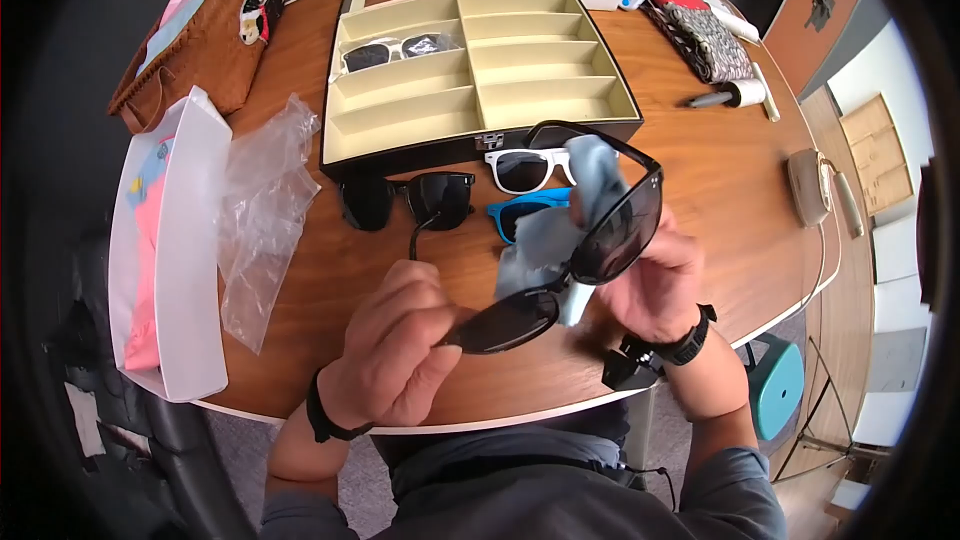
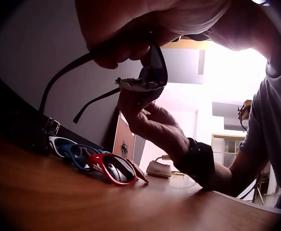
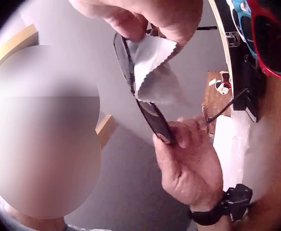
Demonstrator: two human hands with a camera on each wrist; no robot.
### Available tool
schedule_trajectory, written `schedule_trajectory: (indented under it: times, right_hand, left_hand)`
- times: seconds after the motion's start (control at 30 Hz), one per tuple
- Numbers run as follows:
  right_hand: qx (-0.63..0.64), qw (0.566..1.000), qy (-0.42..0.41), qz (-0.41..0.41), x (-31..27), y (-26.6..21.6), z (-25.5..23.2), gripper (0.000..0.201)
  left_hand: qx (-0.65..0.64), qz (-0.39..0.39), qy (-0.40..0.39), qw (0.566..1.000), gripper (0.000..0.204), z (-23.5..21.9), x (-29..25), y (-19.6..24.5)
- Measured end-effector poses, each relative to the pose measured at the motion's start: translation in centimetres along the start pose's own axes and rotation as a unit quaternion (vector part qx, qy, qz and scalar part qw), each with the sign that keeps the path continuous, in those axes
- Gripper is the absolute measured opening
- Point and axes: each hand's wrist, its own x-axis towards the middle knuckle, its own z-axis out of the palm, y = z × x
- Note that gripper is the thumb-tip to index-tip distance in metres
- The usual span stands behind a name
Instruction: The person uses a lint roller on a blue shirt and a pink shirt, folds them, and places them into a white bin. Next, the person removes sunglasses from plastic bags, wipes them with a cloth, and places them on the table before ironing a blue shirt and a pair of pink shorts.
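Black-framed sunglasses with dark lenses are held up between both hands over the table's near side. My left hand pinches them at one end of the frame. At the other lens, my right hand grips them through a grey-blue cloth, which in the right wrist view has a zigzag edge and lies against the lens. Behind the held pair, another black pair of sunglasses, a white pair and a blue pair rest on the table. Red sunglasses show beside the blue ones in the left wrist view.
A cream-lined display case stands lid-up at the back, with wrapped white sunglasses in one compartment. On the left are a clear plastic bag, a white box and a brown basket. A lint roller lies back right.
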Motion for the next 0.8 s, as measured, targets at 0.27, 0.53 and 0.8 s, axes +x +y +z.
schedule_trajectory:
  times: [0.27, 0.53, 0.8]
  right_hand:
    - [0.109, 0.985, -0.129, -0.029, -0.1, 0.4, 0.3, 0.061]
    - [0.047, 0.998, -0.029, -0.039, -0.2, -1.2, -0.3, 0.053]
    - [-0.014, 1.0, -0.007, -0.027, -0.3, -0.2, 0.5, 0.061]
  left_hand:
    - [0.024, 0.006, -0.02, 1.0, 0.014, -0.4, -0.1, -0.8]
    - [0.027, 0.023, 0.011, 0.999, 0.018, -0.9, -0.2, -0.7]
    - [0.034, 0.023, 0.016, 0.999, 0.018, -0.9, -0.2, -0.7]
